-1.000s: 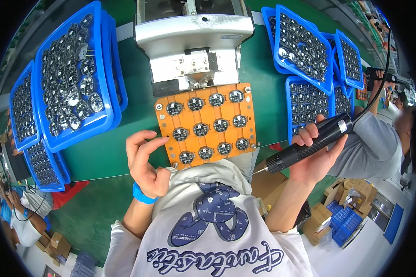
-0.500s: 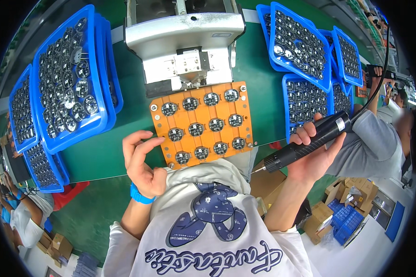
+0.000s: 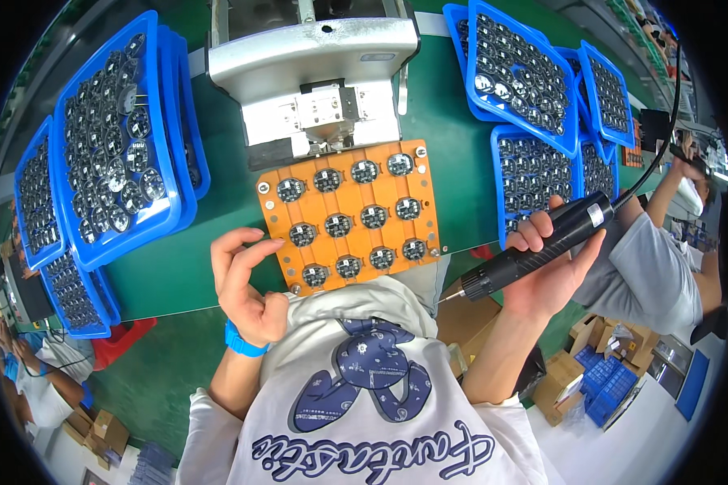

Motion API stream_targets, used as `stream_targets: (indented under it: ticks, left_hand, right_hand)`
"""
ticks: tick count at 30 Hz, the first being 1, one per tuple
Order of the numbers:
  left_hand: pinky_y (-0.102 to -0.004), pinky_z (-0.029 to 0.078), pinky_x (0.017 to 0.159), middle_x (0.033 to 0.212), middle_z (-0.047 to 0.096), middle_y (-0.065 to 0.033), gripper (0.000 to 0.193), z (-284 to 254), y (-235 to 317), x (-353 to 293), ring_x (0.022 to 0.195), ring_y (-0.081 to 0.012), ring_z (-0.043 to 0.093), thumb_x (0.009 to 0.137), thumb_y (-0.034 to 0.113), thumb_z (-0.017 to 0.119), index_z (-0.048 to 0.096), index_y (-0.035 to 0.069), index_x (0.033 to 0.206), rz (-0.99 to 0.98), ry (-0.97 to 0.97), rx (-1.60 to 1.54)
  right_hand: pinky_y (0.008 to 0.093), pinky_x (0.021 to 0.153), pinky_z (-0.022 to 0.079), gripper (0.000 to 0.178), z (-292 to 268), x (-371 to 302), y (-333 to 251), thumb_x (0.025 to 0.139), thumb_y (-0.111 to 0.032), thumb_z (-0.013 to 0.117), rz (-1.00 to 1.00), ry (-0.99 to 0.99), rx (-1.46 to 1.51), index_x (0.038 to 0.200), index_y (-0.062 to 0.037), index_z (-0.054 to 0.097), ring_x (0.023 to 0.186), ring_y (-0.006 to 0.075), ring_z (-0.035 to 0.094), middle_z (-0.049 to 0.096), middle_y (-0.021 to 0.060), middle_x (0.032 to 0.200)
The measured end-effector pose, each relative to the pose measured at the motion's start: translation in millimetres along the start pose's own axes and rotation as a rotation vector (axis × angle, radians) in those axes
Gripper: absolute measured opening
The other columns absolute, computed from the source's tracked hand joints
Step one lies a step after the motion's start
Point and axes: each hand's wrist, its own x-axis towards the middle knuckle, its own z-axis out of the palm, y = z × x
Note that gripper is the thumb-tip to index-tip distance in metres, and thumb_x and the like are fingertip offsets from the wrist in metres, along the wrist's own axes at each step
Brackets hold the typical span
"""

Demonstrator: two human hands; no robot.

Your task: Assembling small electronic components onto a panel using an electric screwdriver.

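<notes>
My right hand [image 3: 546, 279] is wrapped round a black electric screwdriver [image 3: 534, 250]. Its thin bit points down and to the left, in the air beside the lower right corner of an orange fixture plate [image 3: 356, 242]. Round black circuit boards [image 3: 337, 225] sit in rows in the plate's recesses. On the left, my left hand [image 3: 249, 291] has its first fingers stretched out and apart, with a fingertip at the plate's left edge and nothing seen in its grasp. Beyond the plate stands a silver machine [image 3: 315, 69], its metal head close to the plate's far edge.
Blue trays [image 3: 170, 153] full of round parts are stacked at the left, and more blue trays [image 3: 570, 121] stand at the right on the green table [image 3: 218, 250]. A black cable [image 3: 663, 153] runs up from the screwdriver. Co-workers sit on both sides; cardboard boxes [image 3: 558, 388] lie lower right.
The plate and machine appear shifted slightly left in view. Both hands keep nearly the same pose, the screwdriver still held. The co-worker at right has moved an arm.
</notes>
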Motion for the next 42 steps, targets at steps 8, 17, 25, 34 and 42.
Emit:
stream_targets:
  ticks: [8,17,25,34,42]
  left_hand:
    - [-0.0346,0.043,0.086,0.112,0.054,-0.018,0.057,1,2,1,0.101,-0.0302,0.052,0.05,-0.001,0.043,0.069,-0.001,0.101,-0.001,-0.002,0.01]
    - [-0.0446,0.046,0.093,0.115,0.058,-0.0171,0.047,5,39,17,0.104,-0.037,0.055,0.06,0.002,0.056,0.068,0.001,0.105,0.159,-0.177,0.201]
    - [-0.0441,0.044,0.092,0.117,0.059,-0.0136,0.043,27,64,25,0.104,-0.0344,0.055,0.064,0.005,0.069,0.07,0.006,0.107,0.152,-0.302,0.16]
    - [-0.0402,0.034,0.087,0.108,0.054,-0.0039,0.044,62,81,28,0.102,-0.0256,0.049,0.065,0.021,0.085,0.071,0.013,0.106,0.128,-0.474,0.429]
    - [-0.0415,0.033,0.083,0.097,0.046,-0.0034,0.041,81,89,25,0.095,-0.0258,0.046,0.066,0.021,0.085,0.072,0.017,0.106,0.127,-0.439,0.535]
  right_hand:
    - [0.0295,0.058,0.04,0.071,2,1,0,0.098,-0.066,0.036,-0.008,0.067,0.013,0.119,-0.0011,0.056,0.066,0.0171,0.046,0.052,0.0063,0.081]
    - [0.0293,0.058,0.038,0.072,-3,1,-6,0.098,-0.067,0.035,-0.032,0.106,-0.008,0.12,-0.0016,0.055,0.065,0.0165,0.046,0.052,0.0061,0.08]
    - [0.0292,0.065,0.04,0.066,-17,-1,-9,0.099,-0.06,0.041,-0.026,-0.041,0.016,0.127,-0.0006,0.05,0.071,0.0141,0.044,0.048,0.0042,0.085]
    - [0.0293,0.063,0.039,0.071,-16,-5,-14,0.099,-0.063,0.039,-0.059,-0.088,0.019,0.13,-0.0004,0.05,0.069,0.0137,0.043,0.047,0.0048,0.083]
    - [0.0298,0.063,0.04,0.072,-27,-9,-18,0.099,-0.064,0.039,-0.059,-0.083,0.031,0.13,-0.0006,0.051,0.067,0.0141,0.044,0.047,0.0047,0.082]
